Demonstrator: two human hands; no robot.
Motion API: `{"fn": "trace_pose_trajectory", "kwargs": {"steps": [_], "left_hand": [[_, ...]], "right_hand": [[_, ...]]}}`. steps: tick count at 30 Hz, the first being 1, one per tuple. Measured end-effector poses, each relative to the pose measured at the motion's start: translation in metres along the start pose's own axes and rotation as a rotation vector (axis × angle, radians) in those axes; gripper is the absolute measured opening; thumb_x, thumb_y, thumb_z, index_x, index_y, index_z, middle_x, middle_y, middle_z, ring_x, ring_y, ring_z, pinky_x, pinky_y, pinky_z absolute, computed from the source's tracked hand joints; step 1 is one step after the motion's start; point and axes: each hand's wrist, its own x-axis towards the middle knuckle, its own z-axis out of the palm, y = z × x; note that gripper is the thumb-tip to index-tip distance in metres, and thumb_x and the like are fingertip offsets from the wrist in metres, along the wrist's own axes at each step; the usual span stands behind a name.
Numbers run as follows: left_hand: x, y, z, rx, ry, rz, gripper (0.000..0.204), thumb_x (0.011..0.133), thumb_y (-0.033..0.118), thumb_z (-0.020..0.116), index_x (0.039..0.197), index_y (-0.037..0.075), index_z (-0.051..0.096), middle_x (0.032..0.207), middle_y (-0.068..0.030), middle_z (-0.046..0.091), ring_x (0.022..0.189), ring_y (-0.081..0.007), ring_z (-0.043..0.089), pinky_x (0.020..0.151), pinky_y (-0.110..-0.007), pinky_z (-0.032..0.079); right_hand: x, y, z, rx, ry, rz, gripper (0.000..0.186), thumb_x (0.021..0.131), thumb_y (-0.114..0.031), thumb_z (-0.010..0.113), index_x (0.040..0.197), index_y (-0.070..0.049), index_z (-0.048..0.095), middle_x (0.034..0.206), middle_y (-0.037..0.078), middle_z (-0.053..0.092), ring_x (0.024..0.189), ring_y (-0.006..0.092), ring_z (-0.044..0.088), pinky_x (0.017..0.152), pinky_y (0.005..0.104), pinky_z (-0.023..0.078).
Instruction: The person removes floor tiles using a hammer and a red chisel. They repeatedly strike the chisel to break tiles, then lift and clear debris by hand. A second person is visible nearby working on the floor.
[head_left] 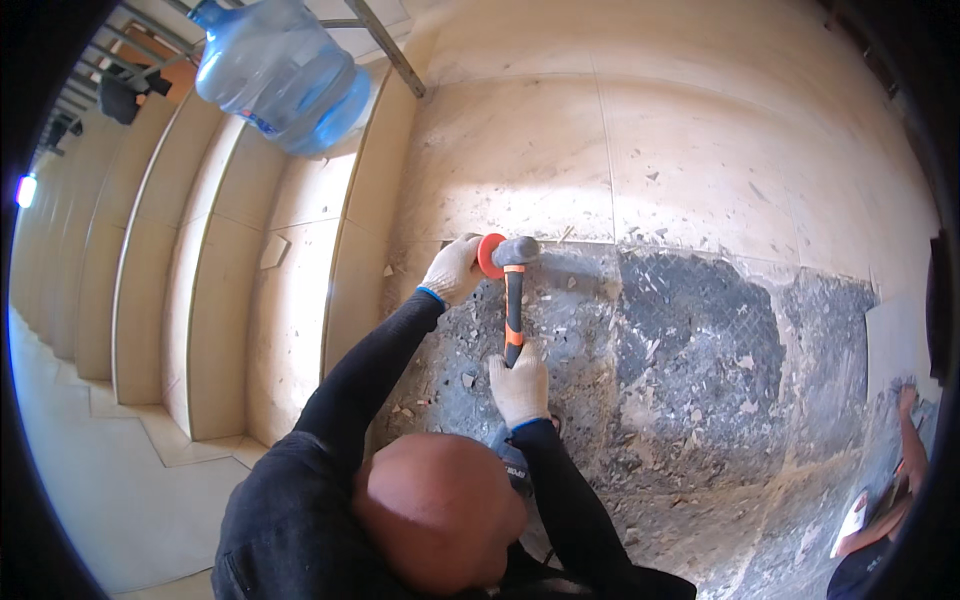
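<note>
My left hand, in a white knit glove, is closed at the left edge of a red round hand guard, which looks like that of a chisel. The chisel's shaft and tip are hidden. In the same kind of glove, my right hand wraps round the lower handle of a short, heavy hammer with black and orange grip. The hammer's grey head overlaps the guard's right side; contact with the chisel cannot be made out. Both hands are over a rough grey floor patch strewn with broken chips.
Beige tiled steps rise on the left, with a large blue water jug by a metal railing. Beige floor tiles border the rubble. A dark tool lies partly hidden below my right hand. Another person's hand is far right.
</note>
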Motion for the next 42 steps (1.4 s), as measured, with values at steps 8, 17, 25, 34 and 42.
{"fn": "trace_pose_trajectory", "kwargs": {"steps": [8, 17, 25, 34, 42], "left_hand": [[0.005, -0.008, 0.004, 0.055, 0.069, 0.031, 0.036, 0.095, 0.015, 0.073, 0.13, 0.004, 0.076, 0.131, -0.0276, 0.075, 0.123, -0.0496, 0.07, 0.106, -0.053, 0.058], [0.005, -0.021, 0.003, 0.098, 0.041, 0.067, 0.036, 0.094, 0.013, 0.073, 0.129, 0.005, 0.076, 0.131, -0.0262, 0.074, 0.121, -0.0494, 0.07, 0.105, -0.054, 0.058], [-0.024, -0.024, -0.002, 0.186, -0.026, -0.067, 0.043, 0.089, 0.011, 0.082, 0.132, 0.007, 0.076, 0.136, -0.0231, 0.073, 0.125, -0.0467, 0.071, 0.108, -0.052, 0.058], [-0.028, 0.039, 0.028, 0.176, 0.043, -0.018, 0.036, 0.089, 0.008, 0.078, 0.124, 0.006, 0.075, 0.128, -0.023, 0.075, 0.119, -0.0454, 0.073, 0.105, -0.052, 0.06], [-0.022, 0.0, -0.019, 0.056, 0.235, -0.222, 0.038, 0.092, 0.016, 0.081, 0.128, 0.004, 0.077, 0.124, -0.0257, 0.077, 0.12, -0.0475, 0.072, 0.107, -0.052, 0.059]], "right_hand": [[0.014, -0.024, -0.083, 0.732, 0.127, 0.228, 0.014, 0.109, -0.018, 0.069, 0.11, -0.008, 0.059, 0.073, -0.002, 0.058, 0.051, 0.0091, 0.056, 0.043, 0.0311, 0.046], [0.002, 0.013, 0.008, 0.199, -0.081, 0.159, 0.028, 0.1, -0.026, 0.077, 0.107, -0.001, 0.066, 0.084, 0.018, 0.068, 0.078, 0.035, 0.069, 0.073, 0.0472, 0.054], [-0.004, 0.038, -0.018, 0.478, -0.202, 0.315, 0.039, 0.101, -0.02, 0.08, 0.133, 0.0, 0.067, 0.082, 0.009, 0.07, 0.058, 0.0222, 0.069, 0.055, 0.0406, 0.057], [0.025, 0.024, -0.111, 0.508, -0.019, 0.391, 0.02, 0.104, -0.017, 0.077, 0.107, -0.005, 0.061, 0.073, 0.0, 0.06, 0.054, 0.0104, 0.057, 0.047, 0.0316, 0.045], [0.03, 0.018, -0.139, 0.611, 0.111, 0.354, 0.017, 0.105, -0.013, 0.075, 0.101, -0.007, 0.06, 0.076, 0.001, 0.059, 0.053, 0.0107, 0.053, 0.048, 0.0304, 0.043]]}}
